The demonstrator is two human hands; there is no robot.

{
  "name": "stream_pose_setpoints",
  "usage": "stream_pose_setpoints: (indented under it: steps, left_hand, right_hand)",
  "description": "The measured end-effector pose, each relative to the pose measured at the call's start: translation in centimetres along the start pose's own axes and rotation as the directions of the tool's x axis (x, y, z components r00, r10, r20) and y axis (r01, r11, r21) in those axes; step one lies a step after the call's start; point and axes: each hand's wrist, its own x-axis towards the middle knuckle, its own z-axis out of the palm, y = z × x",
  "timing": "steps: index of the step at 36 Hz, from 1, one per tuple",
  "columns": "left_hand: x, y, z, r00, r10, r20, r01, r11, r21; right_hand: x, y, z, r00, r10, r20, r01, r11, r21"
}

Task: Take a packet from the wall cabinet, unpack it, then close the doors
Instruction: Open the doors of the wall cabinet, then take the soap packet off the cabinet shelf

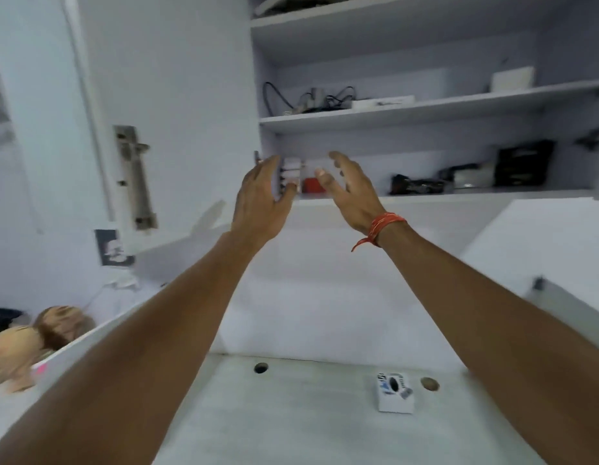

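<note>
The white wall cabinet [425, 107] stands open above the desk, its left door [164, 105] swung wide. On the lowest shelf's left end sits a stack of white packets [291, 169] beside a red box [311, 185]. My left hand [261, 199] and my right hand [353, 189] are both raised in front of that shelf, fingers spread, one on each side of the packets. Neither hand holds anything. A red thread band is tied round my right wrist. My left fingers hide part of the packets.
Cables and a flat white box [382, 102] lie on the middle shelf, dark packets [523, 167] at the lower shelf's right. A small white box [394, 396] stands on the grey desk [291, 414]. Mannequin heads [39, 340] sit at lower left. The right door's edge [560, 297] juts in.
</note>
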Motion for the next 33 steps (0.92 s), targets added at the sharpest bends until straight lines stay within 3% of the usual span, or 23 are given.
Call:
stream_pose_setpoints:
  steps: [4,13,20,23,25,29,33]
  left_hand:
    - [0.9,0.9,6.2,0.989,-0.107,0.099,0.123,0.976,-0.179]
    - [3.5,3.8,18.9,0.966,-0.097,0.240,0.171,0.936,-0.309]
    - [7.3,4.7,26.9,0.937,-0.064,0.344,0.133,0.975,-0.180]
    - [9.5,4.7,29.3,0.919,-0.117,0.376,0.190,0.968,-0.162]
    - [10.6,4.3,30.8,0.886,-0.174,0.429,0.233,0.969,-0.088]
    - [11.7,4.0,32.9,0.805,-0.309,0.507,0.228,0.949,0.216]
    - [11.5,5.0,33.0,0.795,-0.261,0.548,0.189,0.964,0.185]
  right_hand:
    - [-0.6,4.8,-5.0,0.992,0.115,-0.047,-0.119,0.988,-0.098]
    - [1.9,15.5,-13.2,0.946,0.266,-0.183,-0.287,0.953,-0.097]
    - [6.5,23.0,-15.8,0.952,0.229,-0.203,-0.273,0.936,-0.223]
    - [9.8,25.2,-17.1,0.947,0.218,-0.235,-0.282,0.915,-0.287]
    - [11.8,26.4,-17.7,0.935,0.277,-0.221,-0.342,0.870,-0.355]
    - [13.6,28.2,-17.7,0.892,0.439,-0.113,-0.441,0.786,-0.433]
    - [13.8,27.2,-16.2,0.886,0.461,-0.042,-0.428,0.780,-0.457]
